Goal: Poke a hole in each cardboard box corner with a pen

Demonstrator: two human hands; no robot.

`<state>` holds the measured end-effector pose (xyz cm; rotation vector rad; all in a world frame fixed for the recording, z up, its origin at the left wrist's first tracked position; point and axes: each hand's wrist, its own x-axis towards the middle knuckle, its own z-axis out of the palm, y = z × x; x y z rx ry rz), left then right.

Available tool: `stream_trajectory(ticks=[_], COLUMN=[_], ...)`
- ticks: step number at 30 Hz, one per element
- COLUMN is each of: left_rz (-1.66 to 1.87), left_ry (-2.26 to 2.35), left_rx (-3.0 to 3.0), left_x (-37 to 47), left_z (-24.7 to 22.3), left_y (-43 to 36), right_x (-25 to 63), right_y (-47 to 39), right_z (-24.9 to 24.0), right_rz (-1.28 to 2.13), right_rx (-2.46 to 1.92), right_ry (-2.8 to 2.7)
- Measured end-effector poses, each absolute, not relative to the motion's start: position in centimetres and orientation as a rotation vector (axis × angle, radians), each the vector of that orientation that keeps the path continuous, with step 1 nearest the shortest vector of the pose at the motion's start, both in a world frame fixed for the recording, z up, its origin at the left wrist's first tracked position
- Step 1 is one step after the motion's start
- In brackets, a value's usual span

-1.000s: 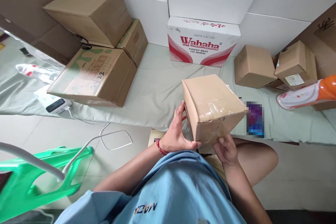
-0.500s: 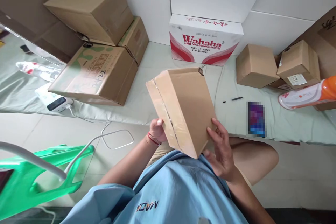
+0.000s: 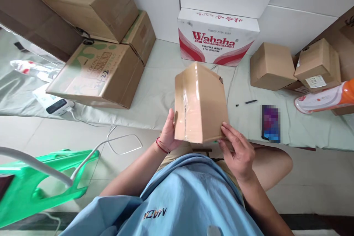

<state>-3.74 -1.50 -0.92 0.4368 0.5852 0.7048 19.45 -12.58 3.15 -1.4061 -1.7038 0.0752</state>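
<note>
A brown cardboard box [image 3: 212, 107] is held up in front of me, tilted, above my lap at the front edge of the cloth-covered surface. Clear tape runs along its left side, and a dark torn spot marks its upper right corner. My left hand [image 3: 168, 132] supports the box at its lower left, thumb up along the side and the other fingers hidden beneath. At the lower right corner, my right hand [image 3: 239, 149] pinches the box between fingers and thumb.
Stacked cartons [image 3: 94, 77] stand at the left beside a white power bank [image 3: 56, 105]. Behind is a Wahaha water carton [image 3: 217, 38]. Smaller boxes [image 3: 272, 66], an orange-white can [image 3: 320, 97], a pen [image 3: 251, 101] and a phone [image 3: 271, 123] lie right. A green stool [image 3: 63, 162] stands lower left.
The box has been turned and raised, so its taped side faces me more. My right hand has closed its fingers onto the lower right corner. The view has shifted slightly.
</note>
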Motion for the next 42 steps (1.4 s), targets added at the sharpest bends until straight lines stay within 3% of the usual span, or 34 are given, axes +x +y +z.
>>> stream_trajectory(ticks=[19,33,42], left_rz=[0.845,1.099,1.070], left_ry=[0.646,0.351,0.513], left_rx=[1.874,2.045,1.435], left_x=[-3.6,-2.8,-0.9], left_z=[6.6,10.6,6.6], left_y=[-4.5,-3.4,-0.5], right_x=[20.2,20.2,21.1], right_y=[-10.8,-12.7,-11.5], right_z=[5.1,9.5,7.5], right_rz=[0.522,0.565,0.609], right_rx=[-1.585,-1.349,-1.506], right_ry=[-0.717,-0.691,-0.989])
